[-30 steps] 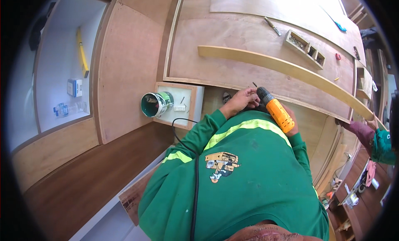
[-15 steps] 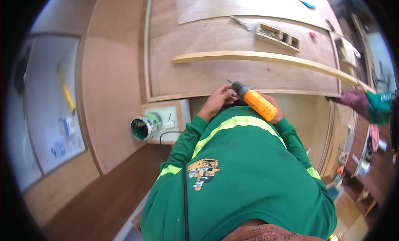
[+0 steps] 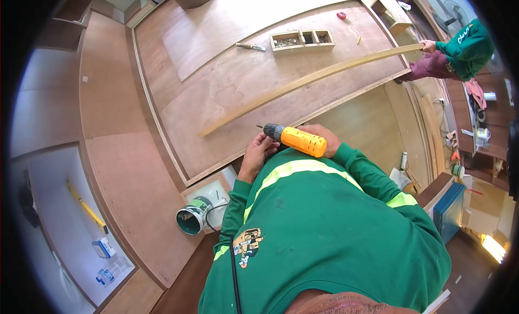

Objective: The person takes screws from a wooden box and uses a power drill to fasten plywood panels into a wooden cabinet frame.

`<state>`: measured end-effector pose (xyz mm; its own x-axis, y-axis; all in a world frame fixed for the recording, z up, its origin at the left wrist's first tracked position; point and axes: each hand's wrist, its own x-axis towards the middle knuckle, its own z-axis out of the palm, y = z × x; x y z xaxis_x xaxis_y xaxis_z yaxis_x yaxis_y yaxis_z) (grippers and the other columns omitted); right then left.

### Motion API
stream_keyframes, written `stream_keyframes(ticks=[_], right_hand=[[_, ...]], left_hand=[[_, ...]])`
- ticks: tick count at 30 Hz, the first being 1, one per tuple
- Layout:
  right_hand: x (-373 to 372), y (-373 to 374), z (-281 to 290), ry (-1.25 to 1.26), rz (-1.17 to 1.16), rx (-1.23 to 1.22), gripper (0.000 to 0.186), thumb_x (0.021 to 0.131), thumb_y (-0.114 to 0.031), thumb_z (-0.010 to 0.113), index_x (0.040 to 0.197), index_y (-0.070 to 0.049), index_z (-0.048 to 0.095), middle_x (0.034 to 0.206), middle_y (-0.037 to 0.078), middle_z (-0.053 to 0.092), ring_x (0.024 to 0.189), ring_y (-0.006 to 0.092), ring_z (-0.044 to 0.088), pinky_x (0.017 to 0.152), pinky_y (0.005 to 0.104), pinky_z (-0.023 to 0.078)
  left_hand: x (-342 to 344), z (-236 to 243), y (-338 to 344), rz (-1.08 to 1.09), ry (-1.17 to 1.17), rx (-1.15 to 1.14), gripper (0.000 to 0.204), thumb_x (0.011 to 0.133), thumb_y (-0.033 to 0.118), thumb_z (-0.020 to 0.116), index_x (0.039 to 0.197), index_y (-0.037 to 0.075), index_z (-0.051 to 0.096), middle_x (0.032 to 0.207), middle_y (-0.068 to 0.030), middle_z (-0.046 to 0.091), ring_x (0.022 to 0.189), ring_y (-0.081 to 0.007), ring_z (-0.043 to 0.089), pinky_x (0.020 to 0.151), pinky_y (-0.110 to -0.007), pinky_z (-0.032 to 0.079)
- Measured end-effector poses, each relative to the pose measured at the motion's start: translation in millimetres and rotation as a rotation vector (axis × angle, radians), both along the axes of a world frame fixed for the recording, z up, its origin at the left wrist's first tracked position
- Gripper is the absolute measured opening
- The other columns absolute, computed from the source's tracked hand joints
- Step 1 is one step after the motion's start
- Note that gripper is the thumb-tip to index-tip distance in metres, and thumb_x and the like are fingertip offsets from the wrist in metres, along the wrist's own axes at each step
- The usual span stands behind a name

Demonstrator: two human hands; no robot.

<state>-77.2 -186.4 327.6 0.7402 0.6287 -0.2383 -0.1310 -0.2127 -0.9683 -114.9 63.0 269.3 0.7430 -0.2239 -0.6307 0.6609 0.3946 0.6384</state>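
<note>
My right hand (image 3: pixel 328 140) is closed around an orange power drill (image 3: pixel 304 141) with a black chuck; the drill's body hides its handle and most of my fingers. A thin bit (image 3: pixel 260 126) points left from the chuck, over the near edge of the wooden panel table. My left hand (image 3: pixel 255 156) is just below the chuck, with thumb and fingers drawn together. Whatever they pinch, if anything, is too small to make out. Beyond the drill, a long wooden strip (image 3: pixel 303 82) crosses the table (image 3: pixel 227 106) at a slant.
A co-worker's hand (image 3: pixel 428 46) holds the strip's far right end. On the table are a compartmented wooden box (image 3: pixel 301 50) with small hardware, a chisel-like tool (image 3: pixel 250 46) and a red item (image 3: pixel 341 15). A paint can (image 3: pixel 190 219) stands left of me, near a cable.
My view has turned, so the table and strip now appear slanted and the co-worker shows more fully. The drill lies more level in view. Both hands stay around it.
</note>
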Motion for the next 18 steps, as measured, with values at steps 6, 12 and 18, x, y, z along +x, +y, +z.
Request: stream_keyframes(ticks=[6,12,18], right_hand=[[1,14,3,0.110,-0.003,0.061,0.035,0.088,-0.013,0.068,0.121,-0.003,0.062,0.107,0.006,0.066,0.097,0.0114,0.058,0.086,0.0286,0.048],[-8,12,-20,0.203,-0.088,0.091,0.035,0.088,-0.008,0.068,0.121,-0.001,0.060,0.106,0.005,0.066,0.095,0.0116,0.058,0.086,0.0271,0.048],[-2,21,-6,0.091,0.017,-0.004,0.034,0.087,-0.009,0.069,0.119,-0.001,0.061,0.104,0.006,0.066,0.094,0.0119,0.059,0.085,0.0269,0.047]], left_hand=[[-1,2,8,-0.050,-0.045,0.036,0.025,0.098,0.024,0.058,0.111,0.004,0.057,0.099,-0.0037,0.063,0.087,-0.0110,0.062,0.078,-0.023,0.052],[-1,1,8,-0.089,-0.071,0.027,0.028,0.095,0.027,0.063,0.113,0.005,0.057,0.098,-0.0023,0.062,0.088,-0.0092,0.060,0.079,-0.022,0.051],[-13,-4,12,-0.020,-0.033,-0.027,0.027,0.095,0.024,0.064,0.113,0.006,0.057,0.097,-0.0017,0.062,0.088,-0.0084,0.061,0.078,-0.021,0.051]])
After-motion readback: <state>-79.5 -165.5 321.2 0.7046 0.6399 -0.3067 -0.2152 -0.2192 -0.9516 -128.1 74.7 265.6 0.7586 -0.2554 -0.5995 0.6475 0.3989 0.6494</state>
